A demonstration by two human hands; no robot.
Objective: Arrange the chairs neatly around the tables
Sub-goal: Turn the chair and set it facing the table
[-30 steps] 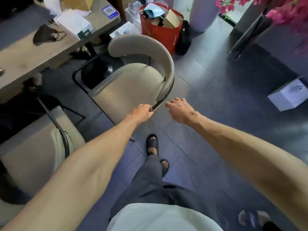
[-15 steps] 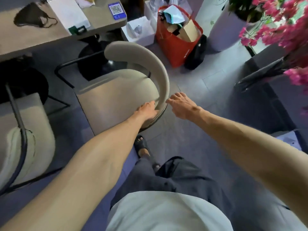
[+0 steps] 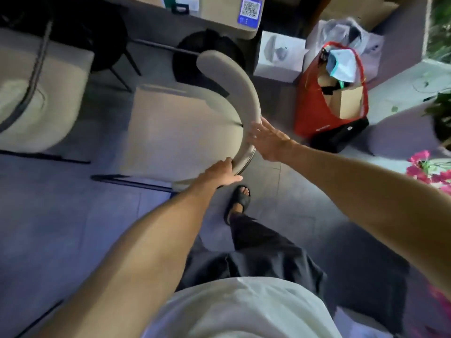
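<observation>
Much of the scene is cut off or smeared. The bench (image 3: 219, 23) shows only as a pale strip along the top edge, with a blue printed card (image 3: 251, 8) on its corner. The second chair (image 3: 36, 93) at the left is blurred by motion and runs out of view. The chair (image 3: 183, 132) being handled stands on the grey tiled floor (image 3: 73, 215), with the front of its seat pointing at the bench and near the bench's dark round foot (image 3: 207, 52). It has a smooth beige padded seat, a thick curved backrest (image 3: 244, 93) shaped like a horseshoe, and thin black metal legs that are partly hidden under the seat. The left hand (image 3: 220, 173) grips the near end of the backrest. Its thumb lies along the outside, while its fingers curl over the rim and out of sight. The right hand (image 3: 268, 140) rests flat against the outer curve of the backrest, its fingers (image 3: 256, 129) straight and slightly spread. To the right stand a glossy red bag (image 3: 307, 113) stuffed with cardboard and a white box (image 3: 280, 54), both soft in focus. One foot in a black sandal (image 3: 240, 198) is planted just behind the chair. Half a second ago the right hand hovered just off the backrest. Now it touches it, and the chair sits closer to the bench. The left hand keeps its grip at the same spot.
</observation>
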